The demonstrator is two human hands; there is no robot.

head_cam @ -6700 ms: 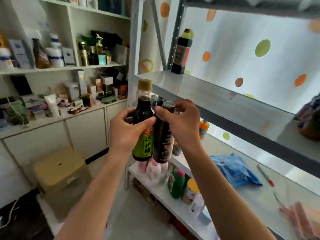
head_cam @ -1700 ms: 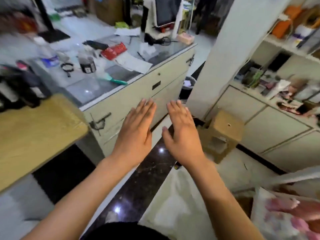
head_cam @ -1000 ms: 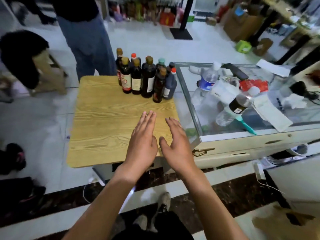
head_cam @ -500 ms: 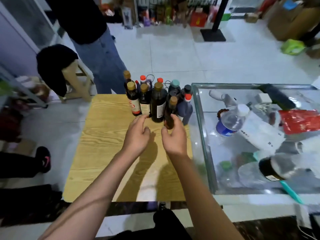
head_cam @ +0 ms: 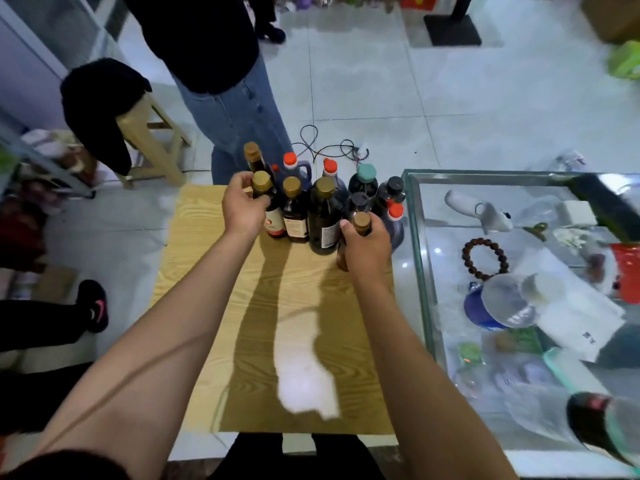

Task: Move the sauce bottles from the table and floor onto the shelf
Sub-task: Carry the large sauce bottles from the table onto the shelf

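Note:
Several dark sauce bottles stand in a cluster at the far end of the wooden table [head_cam: 214,306]. My left hand [head_cam: 242,207] grips the neck of a gold-capped bottle with a red and white label [head_cam: 268,206] at the cluster's left front. My right hand [head_cam: 367,249] grips a small brown bottle with a tan cap [head_cam: 360,223] at the right front. Between them stand a gold-capped bottle [head_cam: 294,209] and a taller dark bottle [head_cam: 323,216]. Red-capped and teal-capped bottles stand behind. The shelf is out of view.
A glass counter [head_cam: 420,258] borders the table on the right, holding water bottles, a bead bracelet [head_cam: 485,259] and papers. A person in jeans [head_cam: 235,109] stands beyond the table. A wooden stool [head_cam: 149,140] with a black garment is at the left. Cables lie on the floor.
I turned from the shelf to the table and came close. Both hands, flat and empty a second ago, reached into the cluster and now each closes round a bottle.

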